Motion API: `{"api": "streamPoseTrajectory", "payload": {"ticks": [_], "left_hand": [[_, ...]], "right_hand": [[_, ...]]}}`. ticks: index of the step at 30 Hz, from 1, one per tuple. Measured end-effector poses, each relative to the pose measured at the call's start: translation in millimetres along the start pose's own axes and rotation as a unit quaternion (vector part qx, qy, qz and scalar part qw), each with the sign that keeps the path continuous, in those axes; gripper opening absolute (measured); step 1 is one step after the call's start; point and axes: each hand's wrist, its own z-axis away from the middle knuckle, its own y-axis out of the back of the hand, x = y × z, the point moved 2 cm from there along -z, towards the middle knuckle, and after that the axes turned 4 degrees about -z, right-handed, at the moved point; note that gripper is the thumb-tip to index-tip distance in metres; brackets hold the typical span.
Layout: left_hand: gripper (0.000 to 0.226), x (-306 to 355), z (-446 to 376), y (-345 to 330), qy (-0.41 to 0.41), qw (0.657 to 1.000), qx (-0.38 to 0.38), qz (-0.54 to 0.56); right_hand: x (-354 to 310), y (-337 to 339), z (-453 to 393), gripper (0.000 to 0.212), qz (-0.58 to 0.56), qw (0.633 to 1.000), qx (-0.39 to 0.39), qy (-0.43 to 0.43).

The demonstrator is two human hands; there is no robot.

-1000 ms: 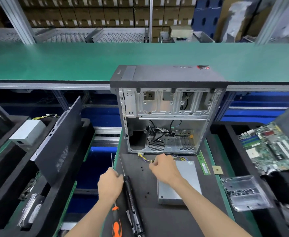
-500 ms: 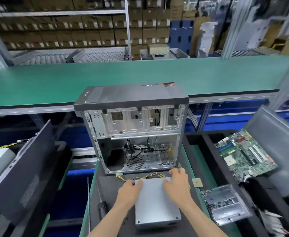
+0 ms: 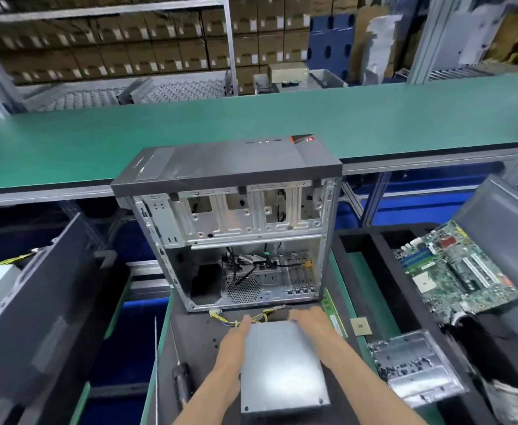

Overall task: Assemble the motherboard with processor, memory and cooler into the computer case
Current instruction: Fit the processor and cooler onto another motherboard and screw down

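Observation:
An open computer case [image 3: 239,228] lies on its side on the black mat, its inside facing me, with loose cables at the back. In front of it lies a grey power supply box [image 3: 282,366] with yellow wires [image 3: 230,319] at its far end. My left hand [image 3: 236,335] grips the box's far left corner. My right hand [image 3: 310,317] grips its far right corner. A green motherboard [image 3: 454,271] leans in a black tray at the right. A memory stick [image 3: 333,314] and a small processor chip [image 3: 361,326] lie right of the box.
A black screwdriver [image 3: 181,381] lies on the mat at the left. A metal plate in a clear bag [image 3: 417,369] sits at the lower right. A dark side panel [image 3: 37,296] leans in the left tray. A green conveyor belt [image 3: 251,124] runs behind the case.
My left hand left the screwdriver and both hands moved onto the power supply box. The view has swung up and to the right; the box sits closer under my arms.

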Motion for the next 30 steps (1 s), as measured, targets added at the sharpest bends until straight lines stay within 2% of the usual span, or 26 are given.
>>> {"api": "streamPoseTrajectory", "payload": {"ticks": [1, 3, 6, 9, 12, 15, 18, 21, 22, 24, 27, 28, 30], "left_hand": [[0.05, 0.7, 2.0, 0.8, 0.01, 1.0, -0.009, 0.026], [0.054, 4.4, 9.2, 0.7, 0.022, 0.996, -0.051, 0.074], [0.046, 14.6, 21.1, 0.0, 0.007, 0.993, -0.075, 0.089], [0.047, 23.8, 29.3, -0.4, -0.036, 0.995, -0.084, 0.034], [0.043, 34.0, 39.9, -3.4, -0.088, 0.991, -0.098, -0.025], [0.052, 44.7, 52.3, -6.2, -0.158, 0.981, -0.094, -0.065], [0.02, 53.9, 64.1, -7.8, -0.223, 0.968, -0.066, -0.097], [0.022, 63.3, 74.8, -10.7, -0.227, 0.964, -0.106, -0.091], [0.03, 66.6, 79.7, -14.4, -0.229, 0.957, -0.135, -0.117], [0.047, 69.7, 88.6, -23.1, -0.262, 0.913, -0.194, -0.246], [0.064, 70.7, 98.4, -33.4, -0.305, 0.825, -0.184, -0.439], [0.062, 71.2, 99.9, -34.0, -0.312, 0.811, -0.172, -0.464], [0.041, 71.6, 100.0, -29.9, -0.322, 0.802, -0.152, -0.479]], "right_hand": [[-0.2, -0.1, 1.1, 0.029, -0.033, 0.999, -0.001, 0.016], [-0.4, 1.6, 6.7, 0.038, -0.089, 0.995, -0.016, 0.05], [-5.4, 5.6, 24.8, 0.016, -0.066, 0.992, -0.063, 0.089], [-14.1, 11.4, 41.1, 0.022, -0.022, 0.988, -0.092, 0.124], [-17.8, 17.6, 57.6, 0.02, 0.031, 0.981, -0.112, 0.153], [-16.4, 22.9, 73.7, 0.023, 0.05, 0.976, -0.115, 0.18], [-14.2, 24.2, 89.3, 0.035, 0.048, 0.972, -0.116, 0.198], [-10.3, 25.5, 99.0, 0.033, 0.053, 0.967, -0.12, 0.219], [-9.4, 25.6, 102.3, 0.028, 0.054, 0.964, -0.124, 0.23], [-7.5, 24.9, 109.4, 0.014, 0.047, 0.959, -0.13, 0.247], [-3.7, 26.7, 118.2, 0.02, 0.027, 0.961, -0.113, 0.253], [0.7, 28.7, 117.8, 0.026, 0.01, 0.964, -0.112, 0.239], [13.4, 33.5, 114.1, 0.046, -0.03, 0.972, -0.12, 0.202]]}}
